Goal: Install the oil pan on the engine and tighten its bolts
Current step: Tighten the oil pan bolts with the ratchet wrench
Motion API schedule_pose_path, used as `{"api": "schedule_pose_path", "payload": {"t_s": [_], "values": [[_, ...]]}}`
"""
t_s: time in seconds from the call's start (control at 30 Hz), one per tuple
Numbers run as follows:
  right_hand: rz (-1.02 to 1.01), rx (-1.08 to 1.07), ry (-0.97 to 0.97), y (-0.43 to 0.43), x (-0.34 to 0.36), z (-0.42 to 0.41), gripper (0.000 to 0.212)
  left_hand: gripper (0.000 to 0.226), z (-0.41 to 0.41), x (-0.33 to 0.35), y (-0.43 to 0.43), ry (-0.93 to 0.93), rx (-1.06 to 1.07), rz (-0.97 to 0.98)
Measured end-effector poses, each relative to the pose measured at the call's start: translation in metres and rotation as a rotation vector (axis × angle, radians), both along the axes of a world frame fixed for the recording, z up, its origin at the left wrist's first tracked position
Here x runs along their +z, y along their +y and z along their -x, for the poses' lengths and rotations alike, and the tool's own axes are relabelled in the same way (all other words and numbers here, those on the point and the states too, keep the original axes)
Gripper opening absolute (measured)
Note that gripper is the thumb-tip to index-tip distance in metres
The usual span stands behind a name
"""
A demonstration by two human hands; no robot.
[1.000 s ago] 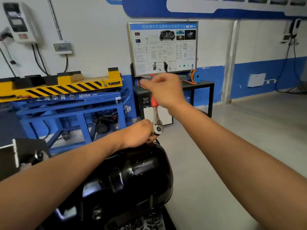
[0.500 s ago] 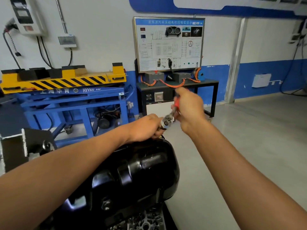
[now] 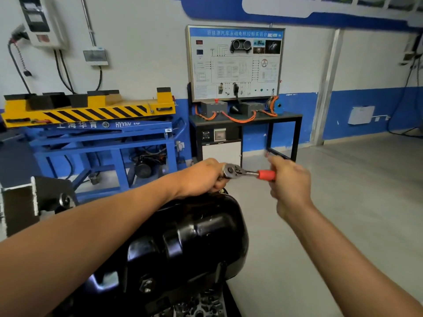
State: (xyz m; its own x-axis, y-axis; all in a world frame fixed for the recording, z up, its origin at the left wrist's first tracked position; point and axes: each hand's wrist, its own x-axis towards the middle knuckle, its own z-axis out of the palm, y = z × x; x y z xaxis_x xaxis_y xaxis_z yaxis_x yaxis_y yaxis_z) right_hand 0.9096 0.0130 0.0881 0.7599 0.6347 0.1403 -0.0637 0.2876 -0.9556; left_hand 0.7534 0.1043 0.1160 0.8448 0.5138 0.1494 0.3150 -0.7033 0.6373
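At the far rim of the black oil pan, seated on the engine, a ratchet wrench was held level. Its head was grasped by the curled left hand, its red handle by the right hand. Bolt tightening was judged to be in hand. A sweep of the handle, with the socket kept square on the hidden bolt, was called for next.

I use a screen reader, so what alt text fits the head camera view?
A person's left hand holds the head of a ratchet at the far end of a black oil pan while the right hand grips its red handle. Behind stand a blue and yellow lift table and a display board.
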Motion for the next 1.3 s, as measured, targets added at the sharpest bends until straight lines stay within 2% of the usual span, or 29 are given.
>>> {"api": "schedule_pose_path", "payload": {"t_s": [0.1,0.17,0.3,0.37,0.43,0.47,0.53,0.6,0.7,0.83,0.97,1.1,1.23,1.3], "values": [[-0.008,0.007,-0.07,0.036,0.041,-0.01,0.037,0.033,-0.003,-0.002,0.0,0.029,-0.004,0.006],[-0.048,0.057,-0.198,0.055,0.07,0.008,0.044,0.036,-0.003,-0.002,0.003,0.026,0.001,0.006],[-0.154,0.27,-0.595,0.067,0.098,0.073,0.041,0.038,-0.002,-0.002,0.001,0.066,-0.006,-0.046],[-0.202,0.492,-0.843,0.057,0.094,0.104,0.029,0.038,0.002,-0.005,0.0,0.07,0.081,-0.07],[-0.183,0.72,-1.115,0.045,0.084,0.124,0.019,0.033,0.01,-0.011,0.005,0.148,0.242,-0.18],[-0.169,0.786,-1.216,0.041,0.08,0.128,0.016,0.031,0.014,-0.013,0.009,0.122,0.299,-0.209],[-0.197,0.742,-1.299,0.036,0.077,0.127,0.015,0.023,0.015,-0.014,0.008,0.062,0.296,-0.211],[-0.256,0.526,-1.264,0.037,0.082,0.12,0.017,0.022,0.009,-0.012,0.004,0.031,0.241,-0.179],[-0.248,0.229,-1.01,0.048,0.093,0.098,0.021,0.038,-0.002,-0.005,-0.002,0.043,0.052,-0.056],[-0.215,0.092,-0.546,0.059,0.086,0.055,0.03,0.039,-0.004,-0.001,0.004,0.086,-0.042,-0.066],[-0.122,-0.061,-0.385,0.038,0.044,0.013,0.017,0.034,0.0,-0.004,0.008,0.003,-0.058,0.001],[-0.022,-0.086,-0.306,-0.012,-0.028,-0.001,0.028,0.035,-0.001,-0.005,0.01,-0.067,-0.033,0.077],[0.02,0.12,-0.32,-0.057,-0.076,0.034,0.05,0.037,-0.001,-0.006,0.011,-0.06,-0.011,0.103],[0.043,0.121,-0.34,-0.061,-0.076,0.038,0.058,0.035,-0.001,-0.006,0.011,-0.079,-0.01,0.127]]}}
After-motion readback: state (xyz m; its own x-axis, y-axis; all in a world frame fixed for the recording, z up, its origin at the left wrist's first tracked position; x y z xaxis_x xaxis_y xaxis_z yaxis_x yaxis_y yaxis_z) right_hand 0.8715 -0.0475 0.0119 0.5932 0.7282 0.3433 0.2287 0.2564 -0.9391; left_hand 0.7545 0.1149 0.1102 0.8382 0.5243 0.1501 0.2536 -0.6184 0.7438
